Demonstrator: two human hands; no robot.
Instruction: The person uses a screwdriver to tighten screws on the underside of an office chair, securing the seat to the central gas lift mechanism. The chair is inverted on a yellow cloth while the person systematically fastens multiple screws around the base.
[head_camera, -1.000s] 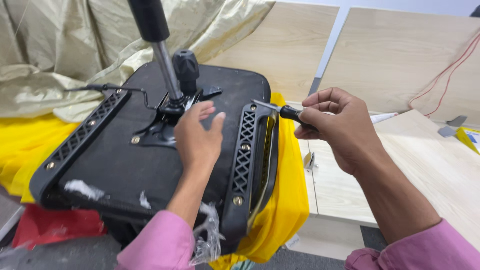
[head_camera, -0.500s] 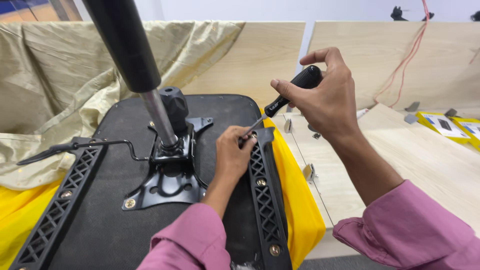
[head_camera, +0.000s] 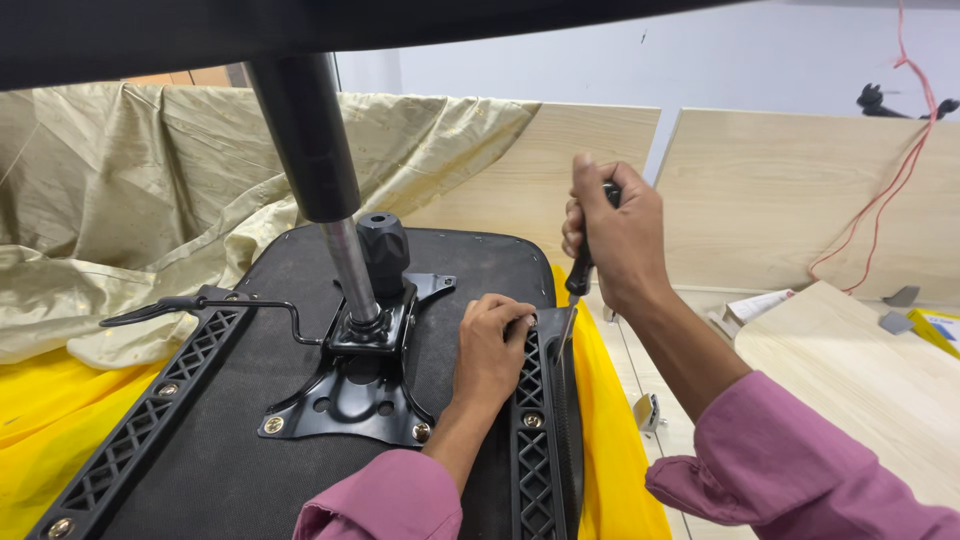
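An upturned black chair seat (head_camera: 250, 440) lies before me, with a metal mechanism plate (head_camera: 360, 390) and a gas-lift column (head_camera: 310, 160) rising from it. Black lattice armrest brackets run along its left (head_camera: 150, 430) and right (head_camera: 530, 440) sides. My left hand (head_camera: 492, 350) rests on the top of the right bracket, fingertips pinched at a screw spot. My right hand (head_camera: 615, 235) grips the black handle of a screwdriver (head_camera: 578, 275) held almost upright, its shaft pointing down to the bracket beside my left fingers.
Yellow cloth (head_camera: 60, 420) and beige fabric (head_camera: 120, 200) lie under and behind the seat. Light wooden panels (head_camera: 800, 200) stand at the back and right. A red cable (head_camera: 880, 210) hangs on the right; small metal fittings (head_camera: 648, 410) lie beside the seat.
My right hand has swung the screwdriver from a slant to nearly upright over the right bracket. My view has moved closer and lower; the left hand stays at the bracket's top.
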